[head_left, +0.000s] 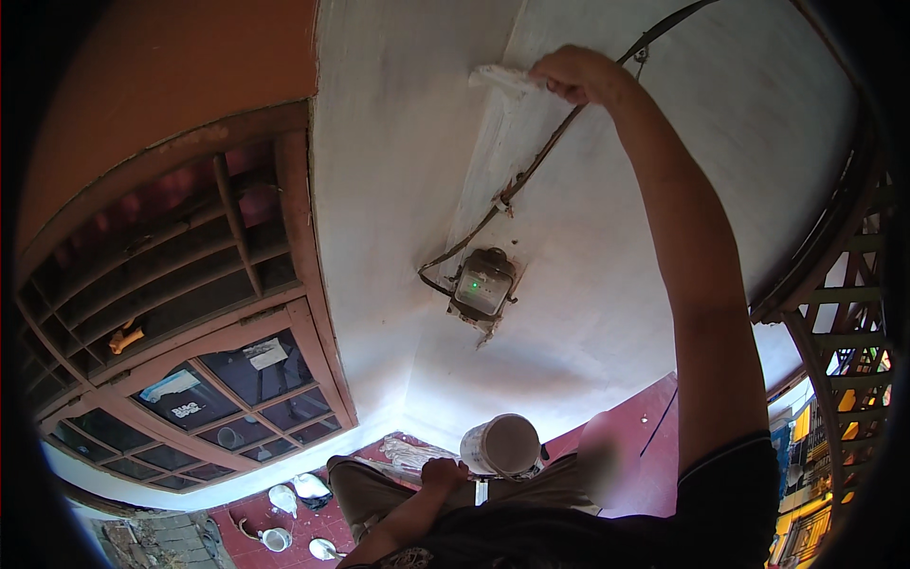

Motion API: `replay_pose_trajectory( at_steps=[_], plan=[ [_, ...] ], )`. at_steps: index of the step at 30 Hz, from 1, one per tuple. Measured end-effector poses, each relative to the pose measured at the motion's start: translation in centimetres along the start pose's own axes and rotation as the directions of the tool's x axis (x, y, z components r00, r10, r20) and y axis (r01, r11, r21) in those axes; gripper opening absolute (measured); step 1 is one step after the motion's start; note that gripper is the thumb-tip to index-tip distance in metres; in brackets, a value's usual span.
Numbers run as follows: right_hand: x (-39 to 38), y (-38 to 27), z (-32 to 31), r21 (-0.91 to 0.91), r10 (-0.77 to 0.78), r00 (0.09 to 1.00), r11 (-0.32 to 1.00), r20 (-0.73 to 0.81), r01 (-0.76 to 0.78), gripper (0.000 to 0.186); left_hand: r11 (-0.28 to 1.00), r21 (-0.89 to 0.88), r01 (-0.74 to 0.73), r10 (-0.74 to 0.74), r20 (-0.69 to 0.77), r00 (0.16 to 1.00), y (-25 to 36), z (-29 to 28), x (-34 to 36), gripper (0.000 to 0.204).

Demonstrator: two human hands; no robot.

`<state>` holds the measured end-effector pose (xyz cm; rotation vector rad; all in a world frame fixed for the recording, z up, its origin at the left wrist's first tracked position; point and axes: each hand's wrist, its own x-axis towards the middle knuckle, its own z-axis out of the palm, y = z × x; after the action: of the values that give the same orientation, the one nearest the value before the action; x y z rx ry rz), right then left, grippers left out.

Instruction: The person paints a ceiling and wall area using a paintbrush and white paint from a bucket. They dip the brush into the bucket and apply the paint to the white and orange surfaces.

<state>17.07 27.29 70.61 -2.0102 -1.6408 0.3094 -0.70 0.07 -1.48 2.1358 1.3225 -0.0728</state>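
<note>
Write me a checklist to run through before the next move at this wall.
1. Right hand gripping the white item: ok, its fingers look closed on one end.
2. Cable clear of that hand: cannot tell; it passes behind the wrist in this view.
3. Meter box showing no light: not ok, a green light glows on it.
4. White bucket close to the left hand: ok, they are side by side.
5. Left hand free: cannot tell whether it grips anything.
</note>
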Motion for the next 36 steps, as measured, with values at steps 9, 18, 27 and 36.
replay_pose_trajectory(
  at_steps=[9, 18, 27, 36],
  plan=[
    [5.4, -3.0, -10.4, -0.094, -0.17, 0.938, 0.984, -0.302, 0.149, 0.027, 1.0, -0.004, -0.006, 0.006, -0.01, 1.0, 0.6, -0.4, -0.4, 0.056],
    [2.5, -0.9, -0.9, 0.257, -0.395, 0.696, 0.729, -0.599, 0.634, 0.026, 1.0, -0.022, 0.011, -0.011, 0.007, 1.0, -0.3, -0.2, -0.3, 0.059],
    [-1.1, 10.2, 17.1, 0.115, -0.266, 0.815, 0.921, -0.514, 0.373, 0.04, 1.0, 0.005, 0.004, -0.004, 0.027, 1.0, 0.3, -0.3, -0.2, 0.06],
    [-5.6, 14.3, 19.4, 0.165, -0.077, 0.997, 0.983, -0.002, 0.076, 0.034, 1.0, 0.01, 0.012, -0.012, 0.03, 0.999, 0.1, -0.1, -0.2, 0.06]
  ],
)
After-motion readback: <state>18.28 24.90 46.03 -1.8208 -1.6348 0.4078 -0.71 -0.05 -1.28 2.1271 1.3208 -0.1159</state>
